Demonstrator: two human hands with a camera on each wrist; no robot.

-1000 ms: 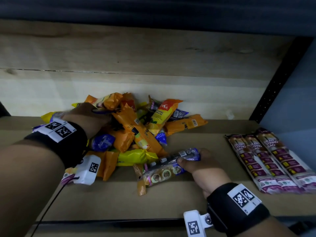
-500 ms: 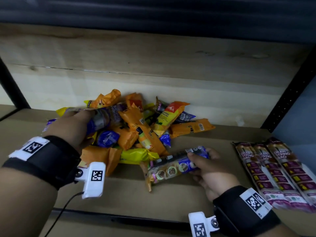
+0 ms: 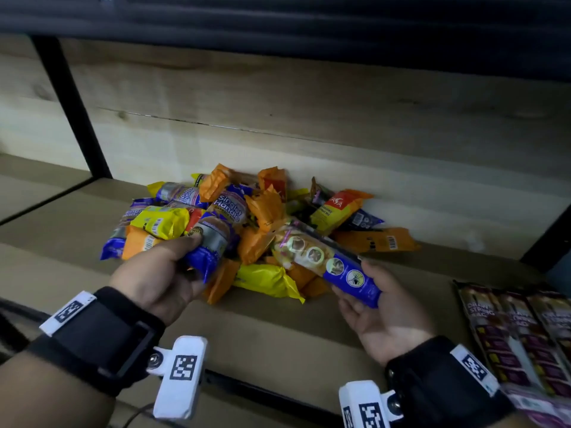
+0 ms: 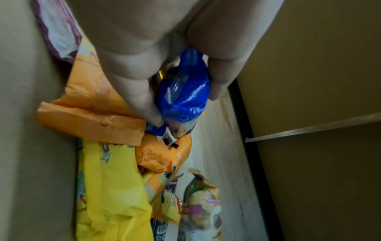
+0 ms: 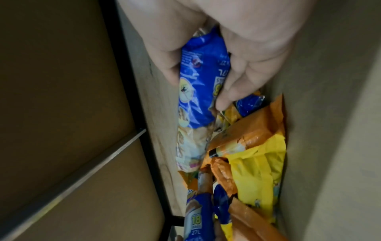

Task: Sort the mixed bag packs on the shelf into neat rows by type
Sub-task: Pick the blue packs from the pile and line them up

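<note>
Head view showed one maroon row (image 3: 522,341) laid at right; the pile (image 3: 259,230) remained, left hand (image 3: 157,279) and right hand (image 3: 386,316) each gripping a blue pack (image 3: 213,242).

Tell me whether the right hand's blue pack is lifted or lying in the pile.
Lifted: the right hand holds the blue pack tilted above the pile.

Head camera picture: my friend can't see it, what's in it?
Each hand holds a blue plastic bag pack, left hand and right hand, over a mixed pile of orange, yellow and blue packs on a wooden shelf.
</note>
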